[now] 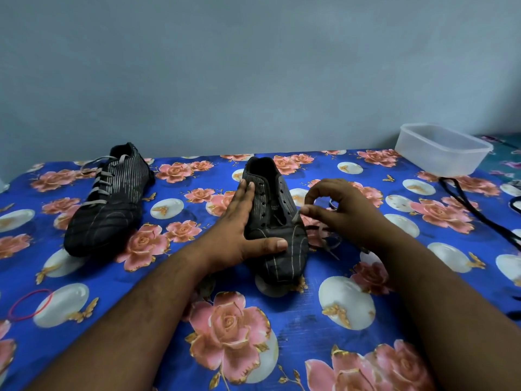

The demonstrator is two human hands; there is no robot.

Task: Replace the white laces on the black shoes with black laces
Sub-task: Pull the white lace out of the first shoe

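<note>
Left hand (242,235), fingers straight, presses flat on the side of the near black shoe (275,221), thumb across its toe. Right hand (335,207) pinches a white lace end (296,217) at that shoe's right edge; eyelets unlaced. Second shoe (108,198), white-laced, lies well left. Black laces (473,207) lie far right, near a plastic tub (442,149). Floral cloth (282,348) underneath.
</note>
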